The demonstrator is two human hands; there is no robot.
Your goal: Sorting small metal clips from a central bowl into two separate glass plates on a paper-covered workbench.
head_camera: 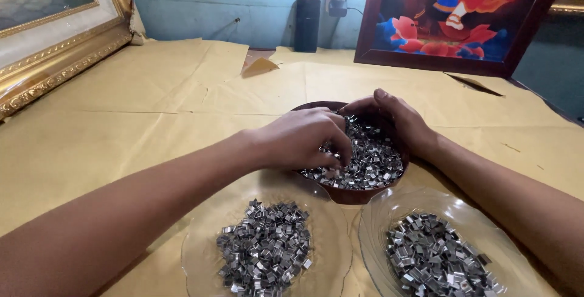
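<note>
Head view: we see both hands in a round dark brown bowl (359, 195) heaped with small shiny folded metal clips (374, 160), standing on a counter covered with tan paper (152, 108). Our left hand (304, 139) lies curled over the near side of the heap, fingertips pinched down into the clips; whether it has any pinched we cannot tell. Our right hand (392, 117) cups the far rim, fingers bent into the pile, its hold equally hidden. Just before the bowl stand two clear glass plates, left (201, 254) and right (371, 224), each carrying a mound of like clips. We judge the risks thus: a loose pinch would scatter clips onto the paper, sharp edges could nick fingertips, and a forearm sweeping low could upset a shallow plate.
</note>
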